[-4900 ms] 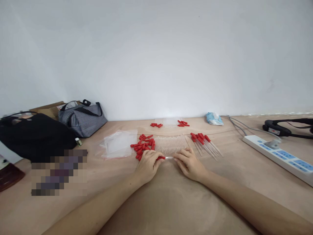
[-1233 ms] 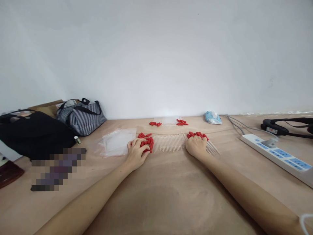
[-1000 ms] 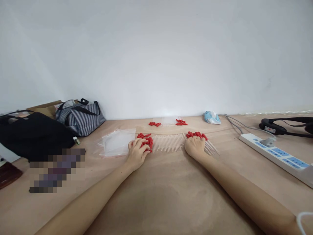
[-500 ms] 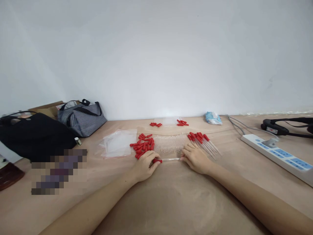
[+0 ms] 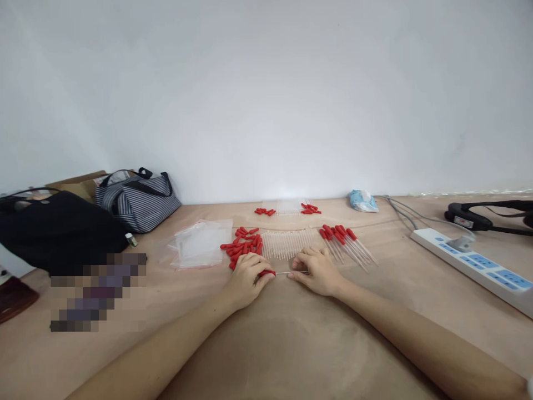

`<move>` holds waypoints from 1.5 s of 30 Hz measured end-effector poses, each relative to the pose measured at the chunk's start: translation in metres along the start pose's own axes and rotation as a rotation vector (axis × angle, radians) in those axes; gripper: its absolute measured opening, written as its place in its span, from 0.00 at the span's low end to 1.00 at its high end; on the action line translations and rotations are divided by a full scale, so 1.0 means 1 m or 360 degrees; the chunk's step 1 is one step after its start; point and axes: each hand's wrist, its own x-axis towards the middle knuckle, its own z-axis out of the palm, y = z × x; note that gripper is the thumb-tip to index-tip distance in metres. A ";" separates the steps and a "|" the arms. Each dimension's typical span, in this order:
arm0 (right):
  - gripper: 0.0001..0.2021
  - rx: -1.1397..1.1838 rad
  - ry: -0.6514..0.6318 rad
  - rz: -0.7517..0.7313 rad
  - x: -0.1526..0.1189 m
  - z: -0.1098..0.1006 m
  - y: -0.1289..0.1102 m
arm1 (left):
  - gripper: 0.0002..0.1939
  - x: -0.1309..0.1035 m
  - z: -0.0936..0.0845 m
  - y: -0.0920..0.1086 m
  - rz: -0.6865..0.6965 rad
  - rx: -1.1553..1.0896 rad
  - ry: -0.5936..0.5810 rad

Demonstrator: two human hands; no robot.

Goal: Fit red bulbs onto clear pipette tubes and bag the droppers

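Observation:
Between finger and thumb, my left hand (image 5: 246, 282) pinches a red rubber cap (image 5: 267, 273). A thin clear tube (image 5: 282, 273) runs from the cap to my right hand (image 5: 318, 272), whose closed fingers grip it. Loose red caps (image 5: 245, 244) are heaped just beyond my left hand. Behind both hands lies a row of clear tubes (image 5: 289, 243). Tubes with red caps on their ends (image 5: 339, 236) rest to the right, beyond my right hand. Whether the tube's end is inside the held cap cannot be made out.
Clear plastic bags (image 5: 200, 244) lie left of the caps. Further left are a striped bag (image 5: 147, 203), a black bag (image 5: 62, 233) and a small bottle (image 5: 131, 240). A power strip (image 5: 474, 266), a tissue pack (image 5: 363, 200) and a black headset (image 5: 470, 216) are at the right.
My right hand has moved left along the tube, closer to my left hand. My left hand keeps nearly the same place with the red cap.

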 end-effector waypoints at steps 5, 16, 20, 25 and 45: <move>0.06 -0.0107 0.0098 0.0017 -0.003 0.004 -0.004 | 0.05 0.001 -0.002 0.002 -0.0026 -0.0030 0.0048; 0.06 0.0135 0.0227 -0.0078 -0.010 0.006 -0.004 | 0.08 0.001 0.007 0.001 0.0128 -0.0031 0.0098; 0.06 0.0185 0.0191 -0.0103 -0.011 0.005 -0.006 | 0.07 0.001 0.006 0.004 0.0076 -0.0106 0.0095; 0.07 0.0313 0.0140 -0.0194 -0.012 0.005 -0.002 | 0.08 0.002 0.004 0.011 -0.0020 -0.0241 0.0074; 0.09 -0.0039 0.0218 -0.0482 -0.014 0.000 0.002 | 0.09 0.000 0.004 0.015 0.0120 -0.0131 -0.0007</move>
